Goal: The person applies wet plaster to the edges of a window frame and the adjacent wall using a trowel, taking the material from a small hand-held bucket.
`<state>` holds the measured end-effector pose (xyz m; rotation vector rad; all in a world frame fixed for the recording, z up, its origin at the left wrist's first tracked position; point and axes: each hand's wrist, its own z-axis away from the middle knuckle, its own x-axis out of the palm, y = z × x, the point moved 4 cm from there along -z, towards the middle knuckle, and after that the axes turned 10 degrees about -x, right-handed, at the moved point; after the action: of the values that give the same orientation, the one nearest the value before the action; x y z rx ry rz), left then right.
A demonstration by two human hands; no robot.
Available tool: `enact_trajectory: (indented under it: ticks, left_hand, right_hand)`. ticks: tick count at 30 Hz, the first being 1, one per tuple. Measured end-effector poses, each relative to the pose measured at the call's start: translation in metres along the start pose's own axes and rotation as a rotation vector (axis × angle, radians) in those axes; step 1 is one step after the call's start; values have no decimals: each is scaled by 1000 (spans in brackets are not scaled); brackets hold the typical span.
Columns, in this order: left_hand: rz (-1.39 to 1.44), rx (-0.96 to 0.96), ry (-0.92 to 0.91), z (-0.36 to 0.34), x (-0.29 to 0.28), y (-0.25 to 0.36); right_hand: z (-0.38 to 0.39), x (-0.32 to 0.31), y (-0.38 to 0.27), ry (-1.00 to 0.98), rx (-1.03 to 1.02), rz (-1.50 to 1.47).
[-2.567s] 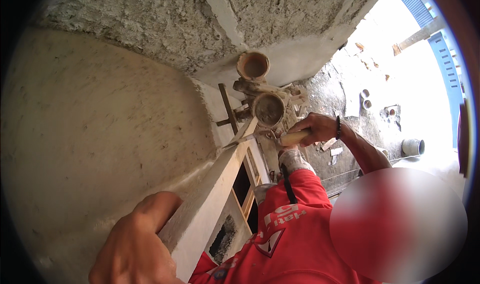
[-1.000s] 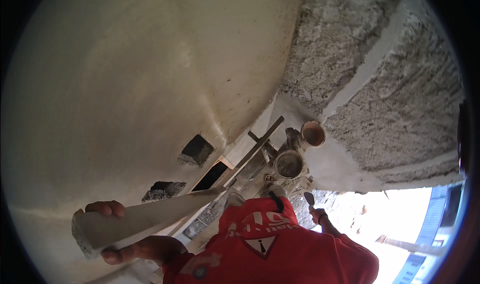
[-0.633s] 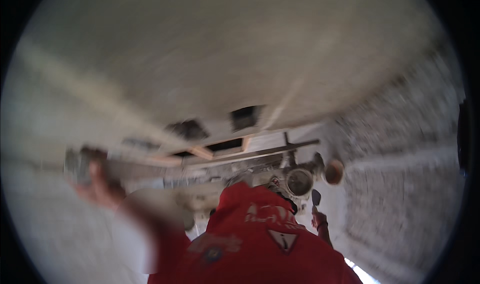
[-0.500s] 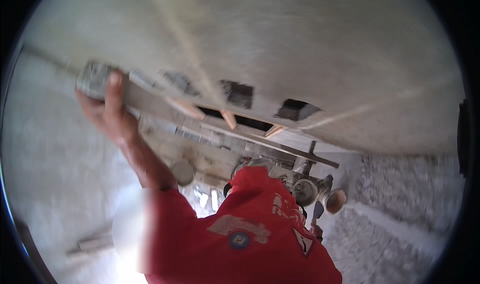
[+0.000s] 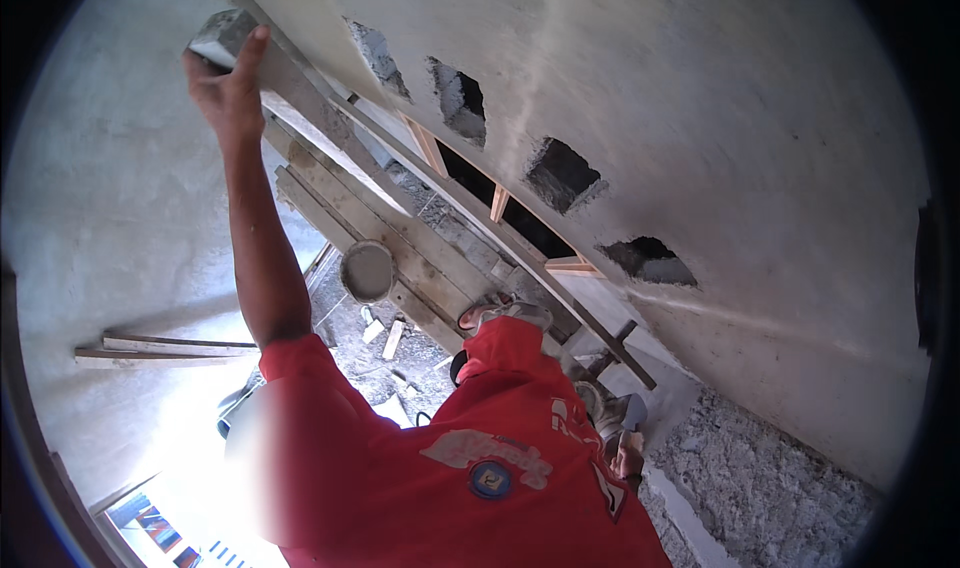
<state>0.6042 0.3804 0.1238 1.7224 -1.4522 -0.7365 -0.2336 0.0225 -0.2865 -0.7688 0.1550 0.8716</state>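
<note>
My left hand [image 5: 232,93] is raised at the upper left, its fingers and thumb wrapped round the end of a long grey bar [image 5: 325,123]. Mortar coats the bar, which slants down to the right beside the plastered wall. Low on the right, my right hand [image 5: 628,460] is closed near my body on what looks like a trowel [image 5: 635,413] with a flat grey blade; its handle is mostly hidden. Rough square holes [image 5: 562,175] are cut in a row through the wall, closest to the bar at their upper end.
A plank platform [image 5: 430,253] lies below, with a round bucket [image 5: 368,258] of grey mortar at its edge. A long pole [image 5: 520,258] runs along the wall past a wooden frame [image 5: 499,203]. Rubble [image 5: 395,373] lies beneath, and boards [image 5: 165,353] lean at left.
The view has turned and steadied, so the wall now slants. My left hand appears higher, still holding the bar, which now tilts more steeply. My right hand still holds the trowel low down.
</note>
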Motion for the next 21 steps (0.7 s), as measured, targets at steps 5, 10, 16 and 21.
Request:
enact_trajectory:
  ticks: [5, 10, 16, 21]
  left_hand:
    - [-243, -53, 16, -35, -12, -78]
    - [-346, -114, -29, -39, -31, -146]
    - [-359, -193, -89, -33, -34, -182]
    - [-244, -221, -188, -52, -18, -207]
  right_hand:
    - [2, 21, -23, -19, 49, -73]
    - [19, 43, -20, -28, 45, 31]
    - [32, 61, -31, -10, 41, 45]
    - [30, 67, -38, 15, 27, 47]
